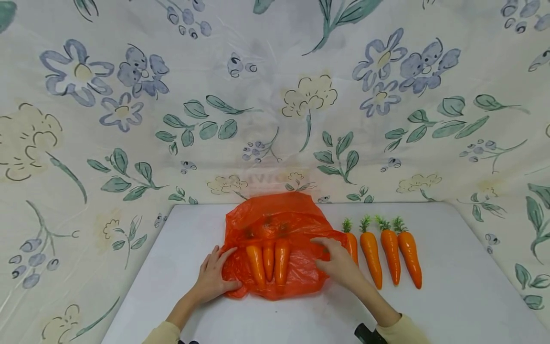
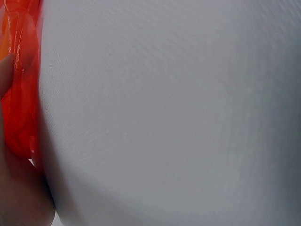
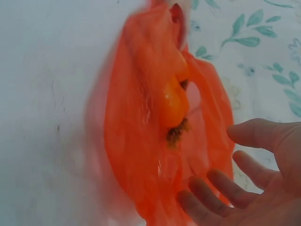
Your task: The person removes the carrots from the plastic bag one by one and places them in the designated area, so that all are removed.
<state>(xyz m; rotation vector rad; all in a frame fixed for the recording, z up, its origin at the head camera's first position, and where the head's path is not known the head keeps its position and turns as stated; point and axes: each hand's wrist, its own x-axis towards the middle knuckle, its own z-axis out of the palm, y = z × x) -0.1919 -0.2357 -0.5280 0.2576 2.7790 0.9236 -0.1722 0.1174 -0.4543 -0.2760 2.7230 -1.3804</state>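
A thin red-orange plastic bag (image 1: pixel 301 272) lies on the white table with several orange carrots (image 1: pixel 281 263) inside, seen through the film. At the bag's left side my left hand (image 1: pixel 210 279) rests with fingers spread and the thumb on its lower edge. My right hand (image 1: pixel 341 265) is at the bag's right side, with fingers apart and relaxed. In the right wrist view, the bag's mouth (image 3: pixel 207 94) gapes around the carrots' top ends, and the right hand (image 3: pixel 254 174) holds nothing. The left wrist view shows only a strip of the bag (image 2: pixel 21 103) and part of the left hand (image 2: pixel 21 193).
Right of the bag, several carrots (image 1: pixel 391 258) with green tops lie in a row on the white table (image 1: pixel 464 296). The nearest one is partly hidden by the bag and right hand. A floral cloth (image 1: pixel 275 119) hangs behind the table.
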